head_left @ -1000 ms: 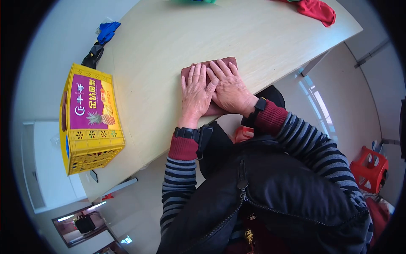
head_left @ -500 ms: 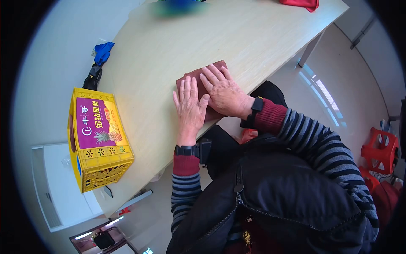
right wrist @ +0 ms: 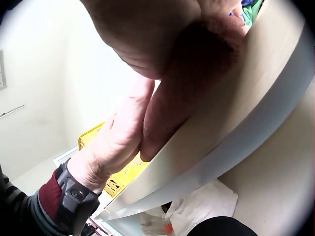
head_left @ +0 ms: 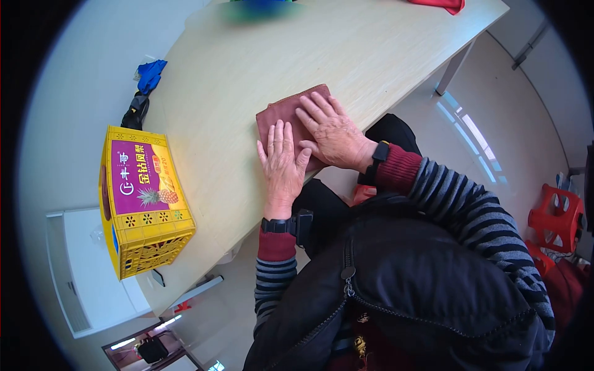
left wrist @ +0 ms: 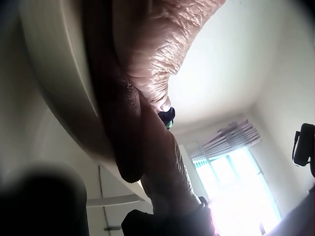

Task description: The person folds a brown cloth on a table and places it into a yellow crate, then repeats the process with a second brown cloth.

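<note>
On the table lies a brownish-red folded cloth point(head_left: 281, 111), squared into a flat, thick bundle close to the near edge. My left hand point(head_left: 283, 173) rests on its left side with the fingers straight and the thumb held out. Flat across its right side is my right hand point(head_left: 337, 137), fingers extended and pointing up and left. In the left wrist view the cloth's rounded fold point(left wrist: 123, 128) shows under the palm. The right wrist view shows the same bundle point(right wrist: 172, 110) beneath both hands.
A yellow plastic crate point(head_left: 148, 201) with a purple pineapple label stands at the table's left. Behind it lie a blue cloth point(head_left: 150, 75) and a black item point(head_left: 135, 111). Red fabric point(head_left: 439, 5) is at the far right edge; a red stool point(head_left: 554, 219) stands on the floor.
My hands have moved apart on the folded cloth, uncovering more of its top, and my left hand has drawn back toward me. The head view has also shifted.
</note>
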Tool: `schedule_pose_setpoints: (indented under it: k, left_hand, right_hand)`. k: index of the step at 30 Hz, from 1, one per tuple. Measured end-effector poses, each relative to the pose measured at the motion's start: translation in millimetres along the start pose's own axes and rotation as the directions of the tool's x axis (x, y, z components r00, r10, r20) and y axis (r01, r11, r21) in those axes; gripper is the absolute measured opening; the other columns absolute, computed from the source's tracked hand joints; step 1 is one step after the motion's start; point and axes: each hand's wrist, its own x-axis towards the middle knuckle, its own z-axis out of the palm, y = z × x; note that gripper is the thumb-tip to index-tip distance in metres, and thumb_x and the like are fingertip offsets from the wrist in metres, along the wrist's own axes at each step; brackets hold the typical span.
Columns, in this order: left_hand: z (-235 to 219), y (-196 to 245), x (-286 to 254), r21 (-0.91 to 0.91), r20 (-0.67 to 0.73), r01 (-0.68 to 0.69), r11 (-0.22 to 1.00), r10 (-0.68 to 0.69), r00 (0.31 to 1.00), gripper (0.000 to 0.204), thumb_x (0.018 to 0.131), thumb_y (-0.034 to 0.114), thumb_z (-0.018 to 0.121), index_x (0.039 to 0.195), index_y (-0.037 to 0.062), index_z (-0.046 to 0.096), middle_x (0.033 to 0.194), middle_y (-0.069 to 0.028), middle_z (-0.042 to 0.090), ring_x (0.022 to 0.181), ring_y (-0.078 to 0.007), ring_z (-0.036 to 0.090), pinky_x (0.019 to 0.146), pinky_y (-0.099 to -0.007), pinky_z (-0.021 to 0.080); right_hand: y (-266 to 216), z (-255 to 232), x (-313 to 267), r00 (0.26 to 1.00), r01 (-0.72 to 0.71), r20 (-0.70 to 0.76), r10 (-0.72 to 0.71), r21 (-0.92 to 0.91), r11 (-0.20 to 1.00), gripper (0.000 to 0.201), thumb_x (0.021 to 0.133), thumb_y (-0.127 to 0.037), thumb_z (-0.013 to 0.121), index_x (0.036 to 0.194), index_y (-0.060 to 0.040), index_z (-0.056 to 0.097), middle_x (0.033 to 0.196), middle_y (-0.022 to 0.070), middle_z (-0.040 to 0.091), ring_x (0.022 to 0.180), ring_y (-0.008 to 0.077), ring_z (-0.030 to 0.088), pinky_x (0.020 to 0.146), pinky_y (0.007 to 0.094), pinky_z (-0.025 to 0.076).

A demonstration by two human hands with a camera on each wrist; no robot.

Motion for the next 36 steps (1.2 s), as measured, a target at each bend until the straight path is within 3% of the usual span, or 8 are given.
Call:
schedule_pose_setpoints:
  k: [4,8,11,12,15,19,23,36]
  left_hand:
    - [-3,5,-23,0.125,0.017,-0.029,0.992,0.027,0.999,0.082,0.1,0.064,0.037,0.155,0.004,0.032,0.162,-0.0154,0.03,0.152,-0.0325,0.025,0.122,-0.0573,0.014]
    - [-9,8,-37,0.192,0.0,-0.005,0.981,0.005,1.0,0.081,0.099,0.06,0.046,0.154,0.0021,0.033,0.161,-0.0165,0.031,0.15,-0.0329,0.028,0.121,-0.0575,0.015]
    - [-8,18,-49,0.197,-0.053,0.091,0.976,-0.082,0.995,0.081,0.097,0.057,0.05,0.153,0.0002,0.034,0.161,-0.0175,0.032,0.148,-0.0338,0.03,0.121,-0.0575,0.015]
    - [-10,19,-51,0.2,-0.056,0.099,0.975,-0.089,0.994,0.081,0.097,0.057,0.05,0.153,0.0002,0.034,0.161,-0.0175,0.032,0.148,-0.0338,0.03,0.121,-0.0575,0.015]
    - [-16,20,-54,0.206,0.017,0.128,0.97,-0.135,0.991,0.079,0.098,0.057,0.049,0.153,0.0009,0.034,0.16,-0.0175,0.033,0.147,-0.0346,0.031,0.121,-0.0573,0.016]
    - [-24,5,-29,0.082,-0.024,0.135,0.987,-0.134,0.991,0.078,0.101,0.058,0.042,0.154,0.0015,0.032,0.16,-0.0181,0.033,0.148,-0.0355,0.029,0.121,-0.0568,0.017]
    - [-3,-7,-3,0.029,-0.043,0.094,0.995,-0.093,0.995,0.077,0.104,0.059,0.034,0.155,0.0018,0.031,0.16,-0.0187,0.032,0.149,-0.0357,0.027,0.121,-0.0563,0.016]
    - [1,-15,-6,-0.048,-0.052,0.114,0.992,-0.117,0.992,0.08,0.103,0.062,0.03,0.155,0.0011,0.032,0.161,-0.0191,0.031,0.151,-0.0357,0.025,0.122,-0.0559,0.015]
  right_hand:
    - [2,-2,-12,0.993,-0.118,-0.015,0.117,-0.033,0.992,0.069,0.097,-0.048,0.054,0.147,-0.0013,0.046,0.156,0.0202,0.038,0.149,0.0363,0.028,0.122,0.0522,0.023]
    - [11,6,8,0.999,0.017,0.036,-0.018,0.028,0.999,0.066,0.097,-0.046,0.056,0.145,-0.0014,0.048,0.156,0.0203,0.039,0.15,0.0363,0.027,0.122,0.0518,0.024]
    - [17,10,20,0.981,0.163,0.084,-0.172,0.108,0.981,0.066,0.097,-0.045,0.057,0.145,-0.0009,0.048,0.155,0.0197,0.039,0.149,0.0359,0.029,0.122,0.0514,0.024]
    - [12,4,24,0.98,0.17,0.085,-0.18,0.112,0.979,0.066,0.097,-0.045,0.057,0.145,-0.0009,0.048,0.155,0.0197,0.039,0.149,0.0359,0.029,0.122,0.0514,0.024]
    - [-1,-14,33,0.971,0.182,0.179,-0.157,-0.134,0.974,0.066,0.097,-0.046,0.055,0.145,-0.0012,0.048,0.155,0.0185,0.04,0.148,0.0344,0.031,0.122,0.0508,0.023]
    - [-13,8,41,0.984,0.156,0.102,-0.146,-0.101,0.983,0.067,0.098,-0.047,0.053,0.147,-0.0019,0.046,0.155,0.0173,0.041,0.147,0.033,0.032,0.123,0.0503,0.021]
    - [-10,19,40,0.992,0.092,0.091,-0.086,-0.06,0.994,0.066,0.099,-0.047,0.05,0.148,-0.0025,0.045,0.156,0.017,0.04,0.148,0.0325,0.03,0.123,0.0505,0.019]
    - [-7,15,41,0.987,0.087,0.14,-0.085,-0.009,0.996,0.066,0.1,-0.046,0.047,0.149,-0.0028,0.043,0.158,0.0182,0.037,0.149,0.0336,0.029,0.124,0.0487,0.018]
